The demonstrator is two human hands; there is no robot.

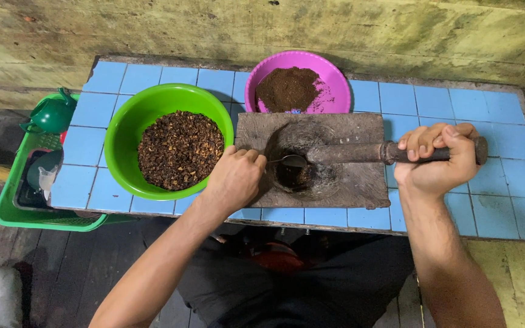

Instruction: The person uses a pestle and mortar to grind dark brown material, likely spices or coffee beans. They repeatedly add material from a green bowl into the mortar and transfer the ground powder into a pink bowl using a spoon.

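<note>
Head view: one blue-tiled bench (493,200) carries two plastic bowls and one wooden mortar block (360,182). The green bowl (130,124) holds coarse dark-brown pieces; the pink bowl (335,76), behind the block, holds fine dark powder. The left hand (233,180) is closed around the handle of one metal spoon (291,160), whose bowl sits over the round hollow in the block. The right hand (435,159) is closed around one dark pestle (360,152), which lies horizontally with its tip at the hollow. One green basket (13,209) stands left of the bench, with one green kettle (50,114) on it.
</note>
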